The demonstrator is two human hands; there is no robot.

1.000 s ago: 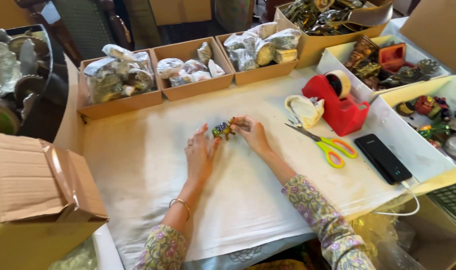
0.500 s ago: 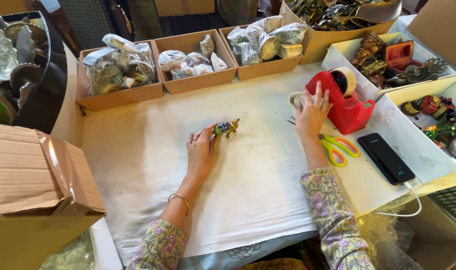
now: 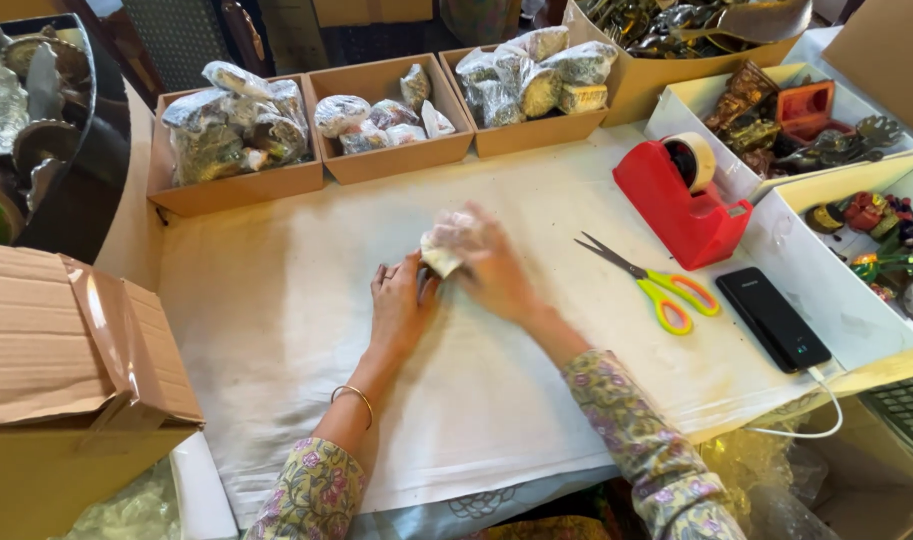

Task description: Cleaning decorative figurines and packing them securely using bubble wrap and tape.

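While wrapping small object at bench [image 3: 276, 330] centre: keep clear wrap [image 3: 446, 245] taut, press folds flat against white cloth, pin bundle so it cannot roll. Left hand [image 3: 401, 305] palm down, fingers loosely curled, fingertips touching bundle's near edge. Right hand [image 3: 496, 265] blurred, curled over bundle top, seemingly gripping wrap; exact opening unclear. Bundle between both hands, just in front of middle cardboard tray [image 3: 391, 150]. Scissors [image 3: 656, 285] and red tape dispenser [image 3: 681, 195] to right, untouched.

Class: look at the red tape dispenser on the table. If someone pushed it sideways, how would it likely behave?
The tape dispenser would probably slide rather than tip: its base looks long and low. It likely feels heavy for its size, being chunky. The cloth under it may bunch up.
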